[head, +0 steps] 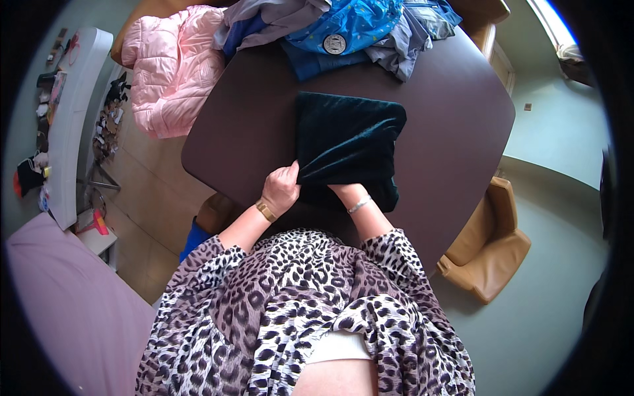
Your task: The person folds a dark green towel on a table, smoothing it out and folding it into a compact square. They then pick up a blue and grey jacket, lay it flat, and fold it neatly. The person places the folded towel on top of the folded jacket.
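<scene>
A dark green velvet cloth item (349, 136), folded into a rough square, lies on the dark brown table (446, 128) in front of me. My left hand (281, 185) is closed on its near left corner, the fingertips pinching the fabric. My right hand (346, 188) reaches in under the near edge of the upper layer; its fingers are hidden by the velvet, so their grip cannot be seen. A lower part of the velvet shows beneath and to the right of my right wrist.
A pink quilted jacket (173, 74) hangs at the table's far left edge. Piled clothes, including a blue patterned garment (346, 24), lie at the far side. A tan leather chair (488, 242) stands at the right; a mauve-covered surface (79, 307) is at lower left.
</scene>
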Motion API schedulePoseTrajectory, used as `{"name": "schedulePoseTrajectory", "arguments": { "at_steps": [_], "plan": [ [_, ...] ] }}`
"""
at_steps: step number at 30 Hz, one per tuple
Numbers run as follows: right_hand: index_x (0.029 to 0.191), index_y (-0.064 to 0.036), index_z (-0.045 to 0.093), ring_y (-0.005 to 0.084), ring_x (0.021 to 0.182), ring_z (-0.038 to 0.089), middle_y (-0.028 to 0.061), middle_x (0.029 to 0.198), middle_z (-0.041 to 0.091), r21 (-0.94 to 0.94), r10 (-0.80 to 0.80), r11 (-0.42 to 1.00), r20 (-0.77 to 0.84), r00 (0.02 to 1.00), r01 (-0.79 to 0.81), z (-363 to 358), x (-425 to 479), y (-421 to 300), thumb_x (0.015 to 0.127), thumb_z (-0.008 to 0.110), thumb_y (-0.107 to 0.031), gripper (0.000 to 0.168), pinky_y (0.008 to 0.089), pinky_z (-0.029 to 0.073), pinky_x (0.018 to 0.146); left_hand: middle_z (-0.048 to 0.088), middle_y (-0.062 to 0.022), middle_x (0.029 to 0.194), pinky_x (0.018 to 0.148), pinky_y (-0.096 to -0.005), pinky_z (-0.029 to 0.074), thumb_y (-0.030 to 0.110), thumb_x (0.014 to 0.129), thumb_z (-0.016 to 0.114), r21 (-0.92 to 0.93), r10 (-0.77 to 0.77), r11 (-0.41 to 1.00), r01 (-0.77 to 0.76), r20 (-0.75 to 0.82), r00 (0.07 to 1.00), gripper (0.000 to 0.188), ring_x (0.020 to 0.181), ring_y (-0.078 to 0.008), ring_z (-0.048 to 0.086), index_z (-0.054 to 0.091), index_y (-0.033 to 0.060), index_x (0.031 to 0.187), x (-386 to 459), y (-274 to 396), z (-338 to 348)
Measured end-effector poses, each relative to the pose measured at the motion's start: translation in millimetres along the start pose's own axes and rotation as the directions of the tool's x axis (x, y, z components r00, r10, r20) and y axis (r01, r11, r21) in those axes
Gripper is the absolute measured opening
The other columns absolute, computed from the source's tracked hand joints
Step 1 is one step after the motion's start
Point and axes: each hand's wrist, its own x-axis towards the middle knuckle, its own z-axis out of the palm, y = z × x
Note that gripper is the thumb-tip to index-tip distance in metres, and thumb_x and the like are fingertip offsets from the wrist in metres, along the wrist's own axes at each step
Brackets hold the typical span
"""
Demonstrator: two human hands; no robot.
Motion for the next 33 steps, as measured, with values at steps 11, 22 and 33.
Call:
{"name": "schedulePoseTrajectory", "arguments": {
  "at_steps": [11,22,33],
  "plan": [
    [0.122,-0.008,0.071,0.0282,0.123,0.063,0.0120,0.128,0.070,-0.064,-0.021,0.998,-0.013,1.000,0.020,-35,19,20,0.098,0.067,-0.030,0.033,0.0445,0.045,0.111,0.070,-0.0233,0.112,0.093,-0.0451,0.056,-0.008,0.077,0.062,-0.334,-0.486,0.835,0.437,-0.078,0.870,0.048,0.109,-0.0435,0.068,0.060,0.0010,0.124,22,2,27],
    [0.123,-0.009,0.071,0.0266,0.123,0.063,0.0116,0.128,0.070,-0.062,0.029,0.998,0.097,0.995,-0.023,-71,41,40,0.098,0.066,-0.029,0.032,0.0427,0.045,0.110,0.065,-0.0282,0.090,0.073,-0.0440,0.053,-0.009,0.069,0.056,-0.302,-0.453,0.838,0.454,0.078,0.888,0.034,0.089,-0.0500,0.063,0.062,-0.0043,0.102,42,3,31],
    [0.123,-0.010,0.070,0.0251,0.122,0.063,0.0111,0.129,0.069,-0.124,-0.055,0.991,-0.071,0.996,0.046,-63,3,27,0.098,0.066,-0.029,0.031,0.0410,0.046,0.109,0.070,-0.0240,0.116,0.088,-0.0437,0.059,-0.007,0.067,0.063,0.008,-0.035,0.999,0.036,-0.070,0.997,0.058,0.100,-0.0385,0.070,0.061,-0.0075,0.125,10,33,5]
  ]
}}
